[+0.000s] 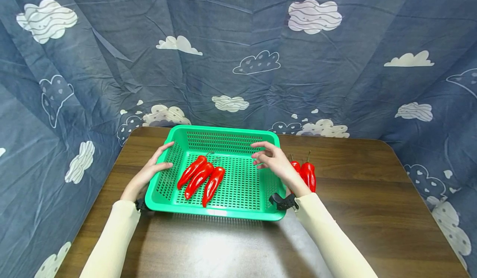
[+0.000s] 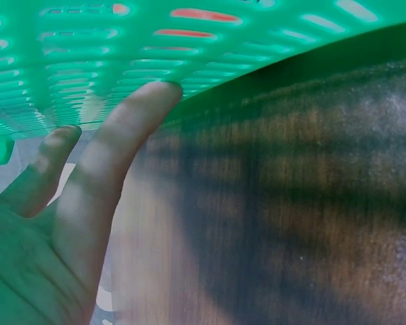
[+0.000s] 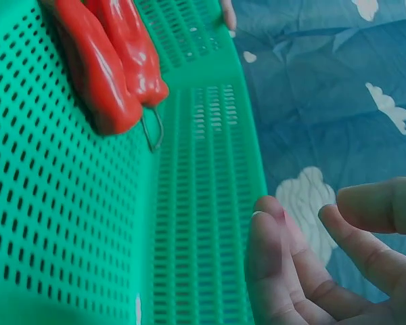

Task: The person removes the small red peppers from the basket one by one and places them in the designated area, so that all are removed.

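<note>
Three long red peppers lie side by side in the left half of a green perforated plastic basket. My left hand is at the basket's left side, two digits spread and reaching past the rim. In the left wrist view, a straight finger of that hand overlaps the outer slotted wall, its tip right at it. My right hand hovers over the basket's right part, fingers loosely bent and nothing between them. In the right wrist view, the right fingers overlap the basket's rim; two peppers show inside.
More red peppers lie on the wooden table just right of the basket, partly hidden by my right hand and forearm. A blue curtain with white clouds hangs behind the table and at both sides.
</note>
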Demonstrator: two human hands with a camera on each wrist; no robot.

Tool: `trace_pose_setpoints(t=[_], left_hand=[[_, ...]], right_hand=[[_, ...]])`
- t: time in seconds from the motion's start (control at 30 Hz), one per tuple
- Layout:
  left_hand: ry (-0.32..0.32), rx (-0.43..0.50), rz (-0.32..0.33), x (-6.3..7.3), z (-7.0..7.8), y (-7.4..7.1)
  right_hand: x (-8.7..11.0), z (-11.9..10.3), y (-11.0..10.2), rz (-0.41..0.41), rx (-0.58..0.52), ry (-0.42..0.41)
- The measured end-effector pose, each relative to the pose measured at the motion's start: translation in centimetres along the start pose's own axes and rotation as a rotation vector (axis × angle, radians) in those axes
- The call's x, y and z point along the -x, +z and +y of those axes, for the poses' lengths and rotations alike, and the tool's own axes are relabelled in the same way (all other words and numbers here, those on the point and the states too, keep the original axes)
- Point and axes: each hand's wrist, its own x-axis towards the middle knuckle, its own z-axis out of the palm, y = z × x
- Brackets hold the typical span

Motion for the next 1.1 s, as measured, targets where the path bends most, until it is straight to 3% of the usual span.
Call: trace_pose_setpoints(t=[0.5, 0.77, 1.1], left_hand=[[0.012, -0.035, 0.008, 0.1, 0.0, -0.1], [0.023, -0.040, 0.008, 0.1, 0.1, 0.0], [0.017, -0.033, 0.011, 0.0, 0.0, 0.0]], right_hand=[[-2.0, 0.9, 4.4, -0.066, 0.038, 0.075], [-2.5, 1.3, 5.6, -0.091, 0.081, 0.089], [-3.2, 1.5, 6.6, -0.191, 0.100, 0.195]])
